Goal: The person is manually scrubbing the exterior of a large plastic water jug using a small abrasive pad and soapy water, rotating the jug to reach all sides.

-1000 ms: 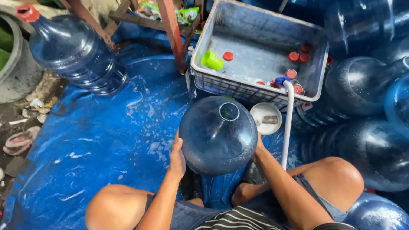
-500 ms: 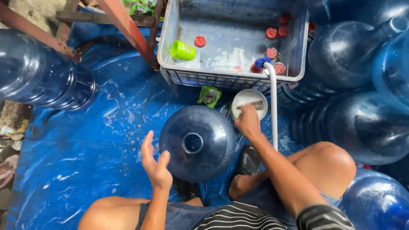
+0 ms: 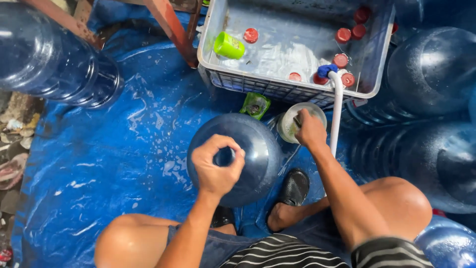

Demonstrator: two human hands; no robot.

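The large blue water jug [image 3: 238, 159] stands upright between the person's knees on the wet blue tarp [image 3: 99, 149]. The left hand [image 3: 216, 166] curls around the jug's neck, thumb and fingers ringing the mouth; a firm grip there would keep the jug from rocking. Just beyond, the right hand [image 3: 310, 130] is closed on something in the small white bowl [image 3: 292, 124]; what it holds cannot be told. Reaching low, clear of the white hose [image 3: 337, 114], seems wise. Farther off, the grey crate [image 3: 292, 49] holds red caps [image 3: 251, 35] and a green cup [image 3: 229, 45].
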